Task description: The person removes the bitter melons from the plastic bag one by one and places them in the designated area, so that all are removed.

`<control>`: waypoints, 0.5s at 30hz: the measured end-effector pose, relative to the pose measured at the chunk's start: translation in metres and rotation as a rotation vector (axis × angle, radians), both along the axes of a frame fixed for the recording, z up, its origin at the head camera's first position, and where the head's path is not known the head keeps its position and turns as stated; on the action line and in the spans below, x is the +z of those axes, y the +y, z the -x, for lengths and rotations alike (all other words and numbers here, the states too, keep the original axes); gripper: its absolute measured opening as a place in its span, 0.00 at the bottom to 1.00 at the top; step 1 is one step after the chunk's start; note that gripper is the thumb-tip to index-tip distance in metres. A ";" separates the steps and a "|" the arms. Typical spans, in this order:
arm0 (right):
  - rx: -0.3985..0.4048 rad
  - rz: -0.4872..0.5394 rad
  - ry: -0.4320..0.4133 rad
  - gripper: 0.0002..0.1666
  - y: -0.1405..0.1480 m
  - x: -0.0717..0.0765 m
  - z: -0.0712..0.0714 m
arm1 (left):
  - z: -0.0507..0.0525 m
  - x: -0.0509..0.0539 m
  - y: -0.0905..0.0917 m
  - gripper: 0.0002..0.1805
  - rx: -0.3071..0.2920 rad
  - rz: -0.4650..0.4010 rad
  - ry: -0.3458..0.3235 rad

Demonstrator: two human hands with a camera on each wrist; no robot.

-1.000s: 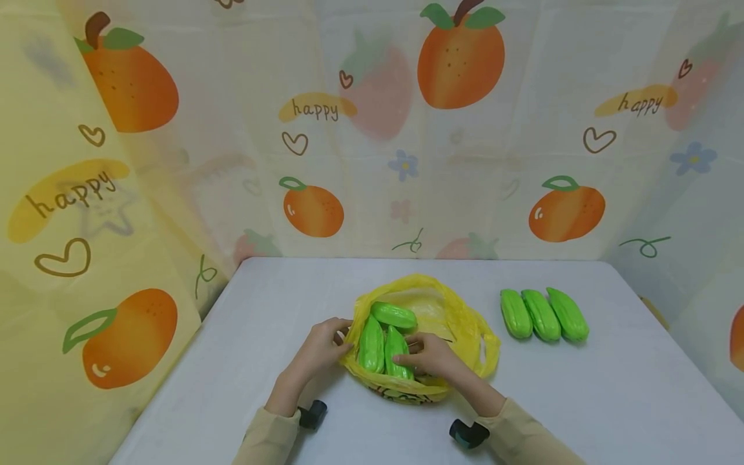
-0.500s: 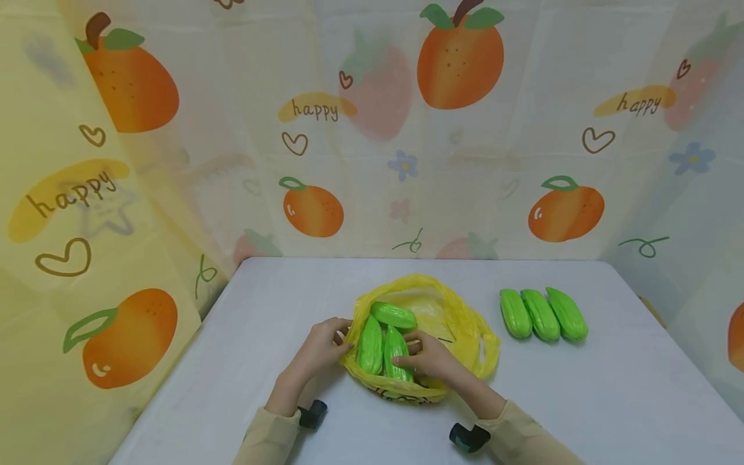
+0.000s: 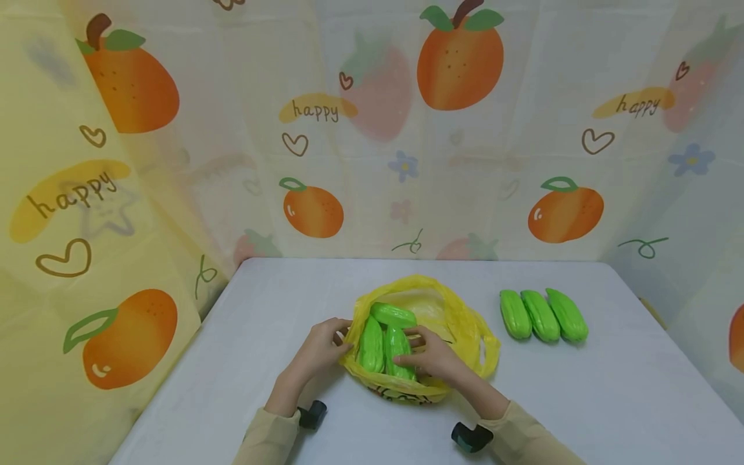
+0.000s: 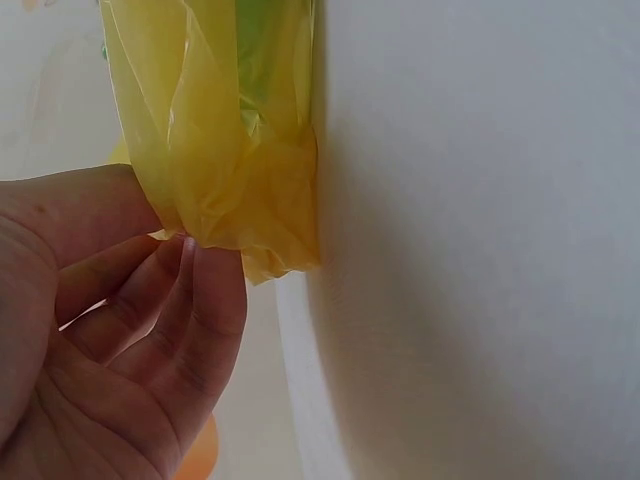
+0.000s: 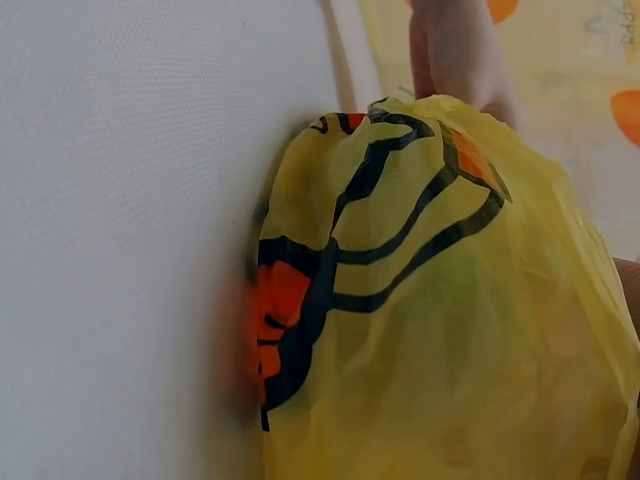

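A yellow plastic bag (image 3: pixel 465 332) lies with its mouth spread wide on the table, and three glossy green toy cucumbers show inside it. One cucumber (image 3: pixel 393 315) lies crosswise at the back; another cucumber (image 3: pixel 371 345) lies lengthwise at the left. My left hand (image 3: pixel 321 345) pinches the bag's left rim, thumb and fingers meeting on the thin plastic in the left wrist view. Inside the mouth, my right hand (image 3: pixel 433 356) grips the right-hand cucumber (image 3: pixel 398 345), thumb on its near side. In the right wrist view the printed bag wall (image 5: pixel 430 330) hides most of that hand.
Three more green cucumbers (image 3: pixel 543 315) lie side by side at the right of the white table (image 3: pixel 244 361). Behind the table hangs a fruit-patterned cloth (image 3: pixel 372 161). A dark wrist camera (image 3: pixel 471 437) sits below the right sleeve.
The cucumber in my right hand has shifted slightly to the right and turned a little. The left cucumber has moved slightly. My left hand stays on the bag's rim.
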State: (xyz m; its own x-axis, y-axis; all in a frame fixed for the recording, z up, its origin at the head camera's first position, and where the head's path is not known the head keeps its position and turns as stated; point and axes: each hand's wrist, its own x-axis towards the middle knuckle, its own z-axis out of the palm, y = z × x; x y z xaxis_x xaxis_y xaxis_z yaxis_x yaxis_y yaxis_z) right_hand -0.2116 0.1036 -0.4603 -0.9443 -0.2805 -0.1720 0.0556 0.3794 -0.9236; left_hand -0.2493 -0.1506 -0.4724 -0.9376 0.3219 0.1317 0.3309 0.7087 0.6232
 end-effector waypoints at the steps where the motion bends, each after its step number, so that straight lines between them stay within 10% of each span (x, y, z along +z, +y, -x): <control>1: -0.006 -0.002 0.004 0.43 0.000 0.000 0.000 | 0.000 0.000 0.000 0.21 0.001 0.002 -0.001; 15: -0.097 0.033 0.000 0.42 0.014 0.009 0.007 | 0.000 0.000 0.000 0.21 -0.003 0.009 0.010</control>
